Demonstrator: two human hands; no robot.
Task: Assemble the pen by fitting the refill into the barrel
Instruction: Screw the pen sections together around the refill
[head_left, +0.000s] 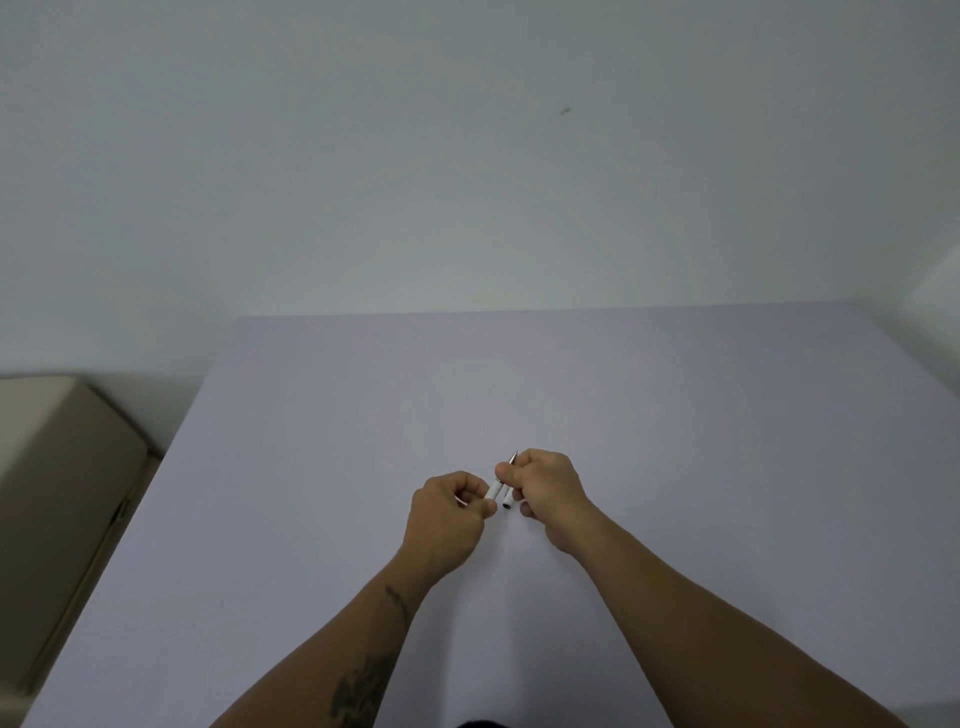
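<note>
Both hands meet above the middle of the pale lilac table (675, 415). My left hand (449, 519) pinches a short white barrel piece (494, 489) between thumb and fingers. My right hand (545, 493) grips the other white pen section (507, 500), whose dark open end faces me. A thin metal tip (514, 457) pokes out above the right fingers, pointing away. The two white pieces lie side by side, nearly touching, each mostly hidden by fingers. Whether the refill sits inside either piece cannot be told.
A beige padded seat or cushion (62, 467) stands to the left of the table. A plain white wall (467, 156) rises behind the table's far edge. A white corner of something (940, 291) shows at the far right.
</note>
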